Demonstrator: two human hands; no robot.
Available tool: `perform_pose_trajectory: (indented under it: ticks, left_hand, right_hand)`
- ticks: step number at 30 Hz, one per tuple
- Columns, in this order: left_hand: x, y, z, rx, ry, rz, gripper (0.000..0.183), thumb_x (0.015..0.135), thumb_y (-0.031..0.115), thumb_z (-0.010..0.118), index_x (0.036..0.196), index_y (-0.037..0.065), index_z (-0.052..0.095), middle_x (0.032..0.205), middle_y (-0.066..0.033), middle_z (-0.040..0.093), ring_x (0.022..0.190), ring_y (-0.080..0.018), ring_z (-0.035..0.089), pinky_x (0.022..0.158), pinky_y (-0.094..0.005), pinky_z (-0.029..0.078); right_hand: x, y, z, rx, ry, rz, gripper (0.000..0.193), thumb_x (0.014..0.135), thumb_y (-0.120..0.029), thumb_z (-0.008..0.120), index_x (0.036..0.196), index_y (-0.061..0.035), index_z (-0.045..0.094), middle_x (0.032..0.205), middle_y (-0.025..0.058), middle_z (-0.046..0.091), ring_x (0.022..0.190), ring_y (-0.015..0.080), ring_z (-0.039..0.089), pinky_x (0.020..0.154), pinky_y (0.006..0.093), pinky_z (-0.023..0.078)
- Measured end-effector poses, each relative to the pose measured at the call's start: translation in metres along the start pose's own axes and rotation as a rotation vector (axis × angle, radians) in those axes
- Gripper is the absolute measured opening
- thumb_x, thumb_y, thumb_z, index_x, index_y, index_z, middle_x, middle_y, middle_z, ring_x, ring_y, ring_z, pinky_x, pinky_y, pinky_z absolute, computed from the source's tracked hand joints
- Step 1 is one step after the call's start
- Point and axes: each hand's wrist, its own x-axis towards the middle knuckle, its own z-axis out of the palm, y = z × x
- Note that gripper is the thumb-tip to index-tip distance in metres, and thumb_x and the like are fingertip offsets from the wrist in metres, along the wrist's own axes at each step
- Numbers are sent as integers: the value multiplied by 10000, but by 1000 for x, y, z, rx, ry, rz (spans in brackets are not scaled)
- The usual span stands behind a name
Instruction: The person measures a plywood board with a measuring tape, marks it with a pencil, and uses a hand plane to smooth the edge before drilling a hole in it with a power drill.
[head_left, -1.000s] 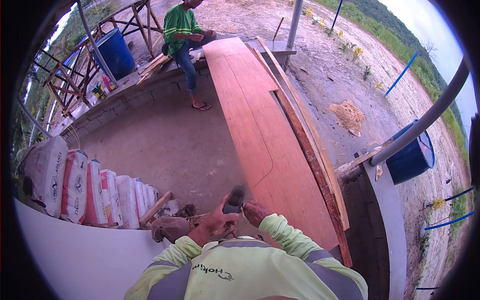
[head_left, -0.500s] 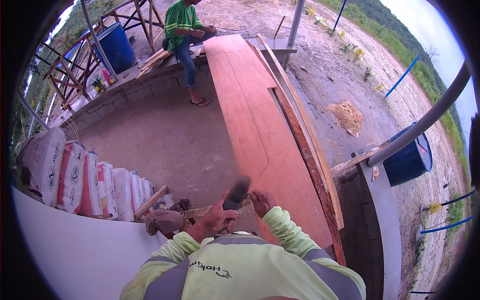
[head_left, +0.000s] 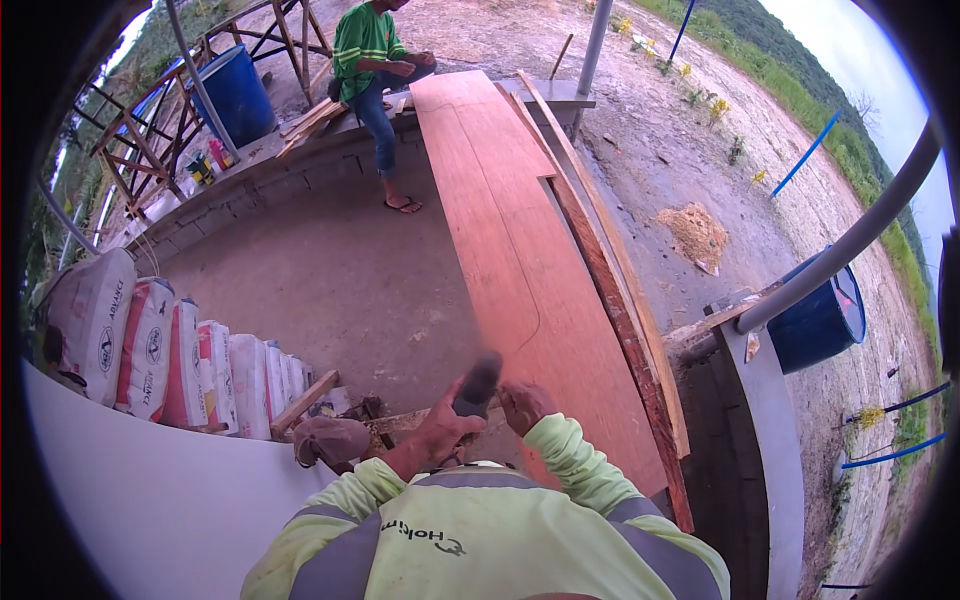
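Note:
My left hand [head_left: 437, 428] is wrapped round a dark, rounded, elongated object [head_left: 478, 384], whose kind I cannot make out; its top end points up and away from me. Close to its right side, my right hand [head_left: 528, 406] has its fingers pinched together, and whatever they may hold is too small to tell. Both hands are in front of my chest, above the near end of a long reddish plywood sheet [head_left: 510, 240]. A thin dark line runs along the sheet and curves near its closer end.
Long timber boards [head_left: 610, 270] lie along the sheet's right edge. Stacked bags [head_left: 150, 350] line the left side, near a wood strip [head_left: 306, 404]. A person in a green shirt [head_left: 362, 45] sits at the far end. Blue barrels [head_left: 236, 95] and a grey post [head_left: 850, 235] stand around.
My left hand's fingers have shifted slightly on the dark object. My right hand stays pinched beside it; the plywood has not visibly moved.

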Motion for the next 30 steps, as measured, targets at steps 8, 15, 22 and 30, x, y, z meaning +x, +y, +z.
perform_pose_trajectory:
  ticks: [8,15,22,30]
  left_hand:
    - [-14,2,-4,48,19,32,865,731,4,679,1467,128,242,800,-29,555,576,-105,528,500,-269,452]
    - [0,2,5,-20,105,27,862,740,11,688,1464,130,236,786,-27,537,564,-109,513,490,-281,435]
    - [-16,-1,-8,150,-26,90,867,736,1,687,1459,146,231,781,-35,525,581,-116,522,504,-272,441]
    - [-13,12,-5,-100,-63,-94,870,730,-8,708,1447,168,247,1024,-79,535,738,-159,580,605,-308,503]
  right_hand:
    - [-4,11,18,150,54,222,213,919,-218,533,892,-23,615,698,203,569,686,397,576,605,430,444]
    - [-5,-4,12,-39,-57,-54,209,923,-169,523,784,-13,518,696,211,554,690,414,569,581,456,422]
    - [-11,24,36,453,124,204,157,942,-169,545,892,-35,607,689,134,565,609,215,527,574,347,427]
    - [-4,-5,13,16,49,-56,120,931,-150,541,902,-44,587,779,160,605,720,339,608,614,401,466]
